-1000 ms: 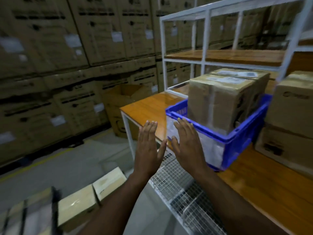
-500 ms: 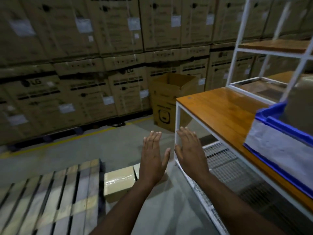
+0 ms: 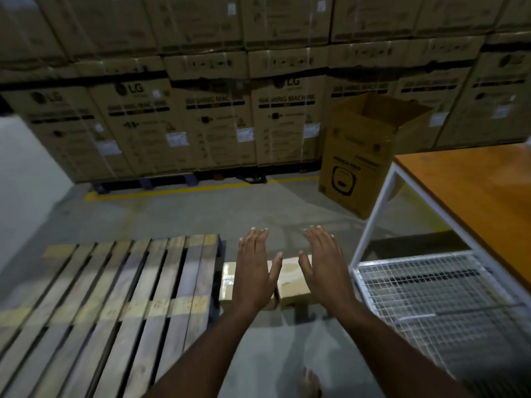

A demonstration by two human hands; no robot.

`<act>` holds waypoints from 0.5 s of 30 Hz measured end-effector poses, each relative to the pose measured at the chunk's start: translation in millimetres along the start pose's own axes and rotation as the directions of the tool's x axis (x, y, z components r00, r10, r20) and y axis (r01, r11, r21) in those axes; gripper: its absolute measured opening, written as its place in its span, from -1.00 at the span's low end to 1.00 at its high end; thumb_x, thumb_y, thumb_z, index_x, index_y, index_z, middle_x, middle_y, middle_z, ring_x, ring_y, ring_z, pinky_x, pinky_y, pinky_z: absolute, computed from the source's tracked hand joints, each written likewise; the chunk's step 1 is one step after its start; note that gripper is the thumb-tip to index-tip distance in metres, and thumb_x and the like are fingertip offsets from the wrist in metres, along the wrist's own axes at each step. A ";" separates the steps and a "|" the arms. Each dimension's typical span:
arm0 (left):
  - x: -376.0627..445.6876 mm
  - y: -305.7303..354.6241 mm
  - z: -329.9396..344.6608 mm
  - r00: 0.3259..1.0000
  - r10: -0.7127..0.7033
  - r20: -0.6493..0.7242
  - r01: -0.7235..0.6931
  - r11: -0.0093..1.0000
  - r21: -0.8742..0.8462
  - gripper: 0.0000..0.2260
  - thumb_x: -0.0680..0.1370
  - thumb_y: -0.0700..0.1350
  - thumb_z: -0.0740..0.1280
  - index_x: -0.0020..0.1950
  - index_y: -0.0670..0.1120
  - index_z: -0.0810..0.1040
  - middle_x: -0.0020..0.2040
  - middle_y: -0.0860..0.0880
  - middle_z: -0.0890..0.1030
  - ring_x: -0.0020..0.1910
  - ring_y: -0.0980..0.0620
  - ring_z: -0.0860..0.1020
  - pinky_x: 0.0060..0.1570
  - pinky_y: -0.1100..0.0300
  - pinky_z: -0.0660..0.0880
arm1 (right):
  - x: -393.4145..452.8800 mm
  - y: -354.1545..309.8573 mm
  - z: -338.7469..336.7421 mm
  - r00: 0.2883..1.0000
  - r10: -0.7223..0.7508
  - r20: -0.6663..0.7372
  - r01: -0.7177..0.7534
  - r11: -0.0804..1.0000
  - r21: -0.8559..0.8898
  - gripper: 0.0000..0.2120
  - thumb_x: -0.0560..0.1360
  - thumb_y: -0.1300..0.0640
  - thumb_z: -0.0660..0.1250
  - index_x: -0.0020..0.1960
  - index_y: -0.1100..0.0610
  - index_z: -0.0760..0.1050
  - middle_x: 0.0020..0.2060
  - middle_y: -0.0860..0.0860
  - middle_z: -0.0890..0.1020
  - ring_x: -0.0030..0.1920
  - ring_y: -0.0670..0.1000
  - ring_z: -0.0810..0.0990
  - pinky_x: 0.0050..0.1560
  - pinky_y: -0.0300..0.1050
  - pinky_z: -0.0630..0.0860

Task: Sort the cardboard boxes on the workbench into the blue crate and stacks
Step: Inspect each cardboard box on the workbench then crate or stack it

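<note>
Pallet (image 3: 115, 288) first, on the far left: bare wooden slats lying flat on the concrete floor, probably set there as a base for stacks. Just beside its right edge sit two small cardboard boxes (image 3: 290, 280), low on the floor and side by side, touching or nearly so. They look pale tan, squat and taped shut, with a strip of glossy tape catching light on the left one; their near faces are partly hidden behind the hands.

And now the hands! The left hand (image 3: 254, 271) hangs flat, fingers straight and together, thumb out, holding nothing. The right hand (image 3: 324, 265) mirrors it, palm down, fingers straight, also carrying nothing. They hover apart over the pair of boxes, palms angled slightly inward; my read is that they are lined up to clamp one box from both sides. Whether either hand touches cardboard I cannot tell.

Further right and farther back, an open tall carton (image 3: 365, 156) stands upright on the floor against the wall of big printed cartons (image 3: 201, 116). At the right edge, the workbench (image 3: 474, 196) shows its orange wooden top, white frame and wire-mesh lower shelf (image 3: 431, 297). No blue crate is in view.
</note>
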State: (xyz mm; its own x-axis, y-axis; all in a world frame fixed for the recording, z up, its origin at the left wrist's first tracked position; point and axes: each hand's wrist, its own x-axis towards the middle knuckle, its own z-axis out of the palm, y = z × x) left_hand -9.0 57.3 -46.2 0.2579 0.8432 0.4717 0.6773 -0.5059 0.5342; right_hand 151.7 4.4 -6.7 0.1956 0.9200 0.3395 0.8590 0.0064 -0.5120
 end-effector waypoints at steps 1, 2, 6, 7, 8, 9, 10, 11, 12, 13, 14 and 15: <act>7.2 -11.8 5.6 1.000 -0.022 0.013 0.022 1.000 0.017 -0.46 0.66 0.16 0.15 0.54 -0.13 0.31 0.51 -0.11 0.39 0.58 -0.03 0.22 0.53 -0.14 0.22 | 12.6 2.2 12.2 1.000 0.000 0.017 0.000 1.000 0.015 -0.56 0.61 0.14 0.28 0.47 0.18 0.38 0.48 0.11 0.39 0.53 0.08 0.26 0.54 -0.03 0.05; 14.1 -23.3 11.1 0.999 -0.047 0.027 0.046 0.998 0.032 -0.46 0.65 0.16 0.15 0.54 -0.13 0.33 0.51 -0.12 0.40 0.57 -0.04 0.24 0.51 -0.16 0.24 | 24.7 5.4 24.4 0.999 0.003 0.036 -0.004 0.999 0.032 -0.56 0.61 0.13 0.27 0.47 0.19 0.38 0.48 0.11 0.40 0.53 0.08 0.26 0.55 -0.02 0.06; 43.4 -62.2 32.1 0.985 -0.146 0.092 0.137 0.985 0.102 -0.44 0.64 0.18 0.13 0.53 -0.13 0.34 0.50 -0.11 0.41 0.53 -0.07 0.30 0.48 -0.17 0.29 | 70.2 23.6 72.5 0.994 0.024 0.104 -0.032 0.996 0.078 -0.50 0.59 0.00 0.10 0.43 0.21 0.43 0.43 0.12 0.46 0.48 0.12 0.35 0.53 0.06 0.19; 51.1 -69.5 36.4 0.980 -0.173 0.103 0.161 0.980 0.117 -0.45 0.64 0.18 0.13 0.53 -0.13 0.35 0.49 -0.11 0.42 0.52 -0.08 0.32 0.48 -0.17 0.29 | 79.8 28.3 83.6 0.991 0.029 0.127 -0.039 0.996 0.081 -0.49 0.58 -0.02 0.08 0.42 0.21 0.45 0.41 0.13 0.48 0.46 0.13 0.38 0.52 0.07 0.22; 58.4 -76.1 40.4 0.974 -0.197 0.109 0.183 0.975 0.129 -0.45 0.64 0.18 0.14 0.52 -0.13 0.36 0.48 -0.10 0.43 0.51 -0.07 0.33 0.47 -0.16 0.30 | 89.0 32.4 93.8 0.988 0.029 0.149 -0.041 0.996 0.082 -0.48 0.57 -0.02 0.07 0.40 0.22 0.46 0.40 0.14 0.49 0.45 0.14 0.40 0.51 0.06 0.22; 65.1 -83.2 45.0 0.970 -0.216 0.111 0.200 0.970 0.139 -0.45 0.64 0.18 0.14 0.51 -0.14 0.37 0.48 -0.10 0.44 0.51 -0.07 0.33 0.47 -0.15 0.30 | 97.7 35.8 103.2 0.985 0.026 0.168 -0.040 0.996 0.085 -0.48 0.57 -0.03 0.07 0.39 0.22 0.46 0.39 0.14 0.50 0.44 0.14 0.41 0.50 0.06 0.22; 72.0 -90.0 49.9 0.966 -0.234 0.112 0.216 0.965 0.149 -0.44 0.64 0.19 0.13 0.52 -0.13 0.37 0.48 -0.10 0.44 0.52 -0.06 0.32 0.47 -0.13 0.29 | 107.5 39.1 112.3 0.982 0.018 0.187 -0.035 0.996 0.086 -0.50 0.58 -0.02 0.08 0.39 0.22 0.47 0.38 0.14 0.51 0.43 0.14 0.42 0.49 0.05 0.23; 78.4 -96.1 54.4 0.960 -0.255 0.118 0.236 0.959 0.158 -0.44 0.65 0.20 0.12 0.52 -0.13 0.36 0.49 -0.09 0.43 0.52 -0.05 0.30 0.48 -0.11 0.29 | 117.0 41.6 120.4 0.978 0.011 0.206 -0.029 0.996 0.085 -0.52 0.58 -0.01 0.11 0.38 0.22 0.47 0.38 0.14 0.51 0.43 0.14 0.42 0.49 0.05 0.23; 83.8 -102.1 58.8 0.952 -0.280 0.127 0.258 0.952 0.162 -0.44 0.65 0.20 0.13 0.52 -0.12 0.36 0.49 -0.09 0.43 0.53 -0.05 0.30 0.49 -0.09 0.28 | 125.8 43.8 128.8 0.974 0.006 0.228 -0.025 0.996 0.081 -0.53 0.58 0.01 0.13 0.38 0.21 0.47 0.37 0.14 0.51 0.43 0.13 0.42 0.49 0.05 0.24; 87.4 -109.3 64.5 0.944 -0.302 0.135 0.279 0.946 0.162 -0.46 0.65 0.19 0.15 0.52 -0.12 0.36 0.48 -0.09 0.43 0.52 -0.05 0.31 0.48 -0.09 0.29 | 134.3 45.6 136.9 0.967 0.004 0.255 -0.026 0.996 0.081 -0.54 0.58 0.02 0.15 0.39 0.21 0.47 0.37 0.14 0.51 0.43 0.14 0.42 0.49 0.06 0.24; 89.8 -115.3 69.1 0.935 -0.323 0.147 0.299 0.940 0.164 -0.47 0.66 0.17 0.18 0.52 -0.12 0.36 0.48 -0.09 0.44 0.51 -0.06 0.32 0.47 -0.09 0.30 | 141.1 47.2 144.1 0.961 0.009 0.277 -0.033 0.996 0.083 -0.55 0.58 0.03 0.16 0.39 0.21 0.46 0.38 0.15 0.51 0.43 0.15 0.41 0.48 0.07 0.25; 91.8 -122.3 73.4 0.926 -0.341 0.164 0.315 0.934 0.167 -0.49 0.66 0.15 0.20 0.51 -0.11 0.36 0.47 -0.08 0.44 0.50 -0.05 0.33 0.46 -0.10 0.32 | 147.0 48.9 151.2 0.956 0.020 0.292 -0.047 0.995 0.085 -0.56 0.58 0.04 0.17 0.39 0.22 0.46 0.38 0.15 0.50 0.44 0.15 0.40 0.48 0.08 0.26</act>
State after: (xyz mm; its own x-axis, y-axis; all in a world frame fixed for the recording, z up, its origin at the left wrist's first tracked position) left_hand -17.6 210.0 -119.8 0.1203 0.9829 0.1393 0.8289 -0.1767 0.5308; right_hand 150.9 199.3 -101.1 0.0662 0.9943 0.0837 0.8052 -0.0037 -0.5930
